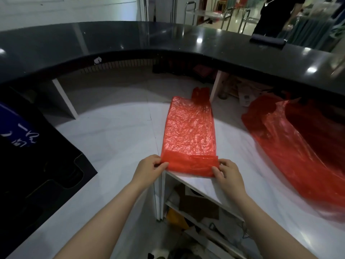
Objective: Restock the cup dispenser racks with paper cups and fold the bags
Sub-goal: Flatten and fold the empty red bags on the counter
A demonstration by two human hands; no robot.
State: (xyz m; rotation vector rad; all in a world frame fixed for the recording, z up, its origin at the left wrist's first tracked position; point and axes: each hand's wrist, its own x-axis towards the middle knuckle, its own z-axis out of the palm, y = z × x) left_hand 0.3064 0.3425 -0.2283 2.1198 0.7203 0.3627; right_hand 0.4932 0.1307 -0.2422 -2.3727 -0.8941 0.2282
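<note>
A red plastic bag [190, 128] lies flat and lengthwise on the white counter [115, 139], its handles pointing away from me. Its near end is folded over into a narrow band at the counter's edge. My left hand [152, 166] pinches the left end of that folded band. My right hand [226, 172] pinches the right end of it. A second, larger red bag [291, 146] lies loose and crumpled on the counter to the right. No paper cups or dispenser racks are in view.
A black box with white writing [37, 161] sits on the counter at left. A raised curved black countertop [168, 42] rings the far side, with a dark object [267, 41] on it. Open shelves with clutter [196, 212] lie below the counter edge. A person [276, 14] stands beyond.
</note>
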